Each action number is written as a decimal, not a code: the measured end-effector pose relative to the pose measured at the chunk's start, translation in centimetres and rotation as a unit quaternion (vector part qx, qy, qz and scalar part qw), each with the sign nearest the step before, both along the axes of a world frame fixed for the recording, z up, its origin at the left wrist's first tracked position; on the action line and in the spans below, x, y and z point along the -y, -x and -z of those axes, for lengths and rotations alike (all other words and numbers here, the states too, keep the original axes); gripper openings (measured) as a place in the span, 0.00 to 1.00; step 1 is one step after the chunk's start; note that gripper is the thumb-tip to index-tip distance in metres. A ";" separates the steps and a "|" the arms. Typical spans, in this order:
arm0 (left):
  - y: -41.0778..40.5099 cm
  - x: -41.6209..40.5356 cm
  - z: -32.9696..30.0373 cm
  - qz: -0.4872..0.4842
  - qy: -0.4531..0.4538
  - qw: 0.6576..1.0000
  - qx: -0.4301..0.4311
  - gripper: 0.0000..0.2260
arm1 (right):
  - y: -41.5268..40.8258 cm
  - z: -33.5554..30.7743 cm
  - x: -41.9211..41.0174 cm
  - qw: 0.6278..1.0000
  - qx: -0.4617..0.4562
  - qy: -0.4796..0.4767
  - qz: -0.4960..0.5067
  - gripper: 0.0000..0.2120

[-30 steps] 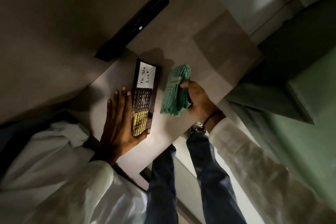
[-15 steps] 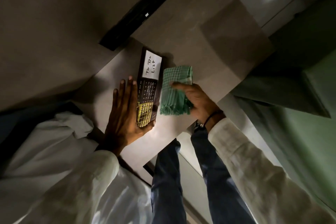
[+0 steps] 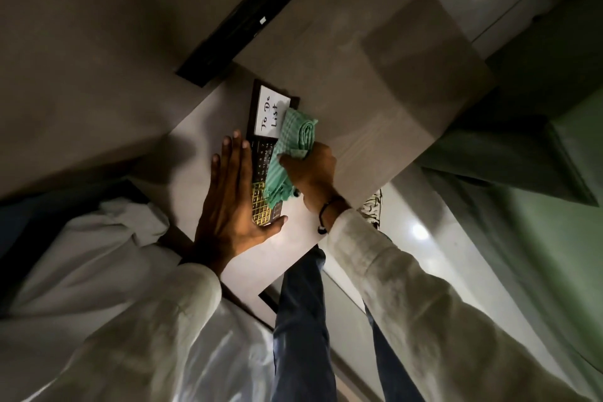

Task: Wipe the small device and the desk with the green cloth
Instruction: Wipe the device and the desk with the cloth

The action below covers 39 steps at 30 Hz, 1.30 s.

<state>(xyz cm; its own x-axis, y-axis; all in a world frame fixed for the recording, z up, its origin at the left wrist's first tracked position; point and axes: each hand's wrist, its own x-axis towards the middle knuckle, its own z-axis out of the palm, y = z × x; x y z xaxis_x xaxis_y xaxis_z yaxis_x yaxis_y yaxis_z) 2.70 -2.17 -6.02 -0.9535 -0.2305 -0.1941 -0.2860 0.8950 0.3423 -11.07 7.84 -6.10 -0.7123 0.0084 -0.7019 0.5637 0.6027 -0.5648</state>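
The pale desk [image 3: 375, 127] stands in a dim room. The small device [image 3: 266, 153], dark with yellow keys and a white "To Do List" label, lies flat on it. To the left of the device, the left hand [image 3: 233, 202] is pressed flat with fingers stretched, thumb at the device's near end, holding nothing. The right hand [image 3: 311, 170] is closed around the bunched green cloth [image 3: 288, 153], which lies on the device's right side.

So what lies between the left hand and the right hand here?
In the head view, the small device lies between them: left hand flat against its left edge, right hand pressing the green cloth onto its right side.
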 end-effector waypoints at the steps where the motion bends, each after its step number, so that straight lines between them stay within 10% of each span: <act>1: 0.0 0.1 0.0 0.002 0.001 1.000 0.000 0.63 | 0.1 0.0 0.1 1.000 0.021 -0.003 0.012 0.14; 39: 0.2 0.2 -0.2 0.003 -0.013 1.000 0.010 0.63 | -1.6 0.9 -1.0 0.995 -0.074 0.050 -0.049 0.07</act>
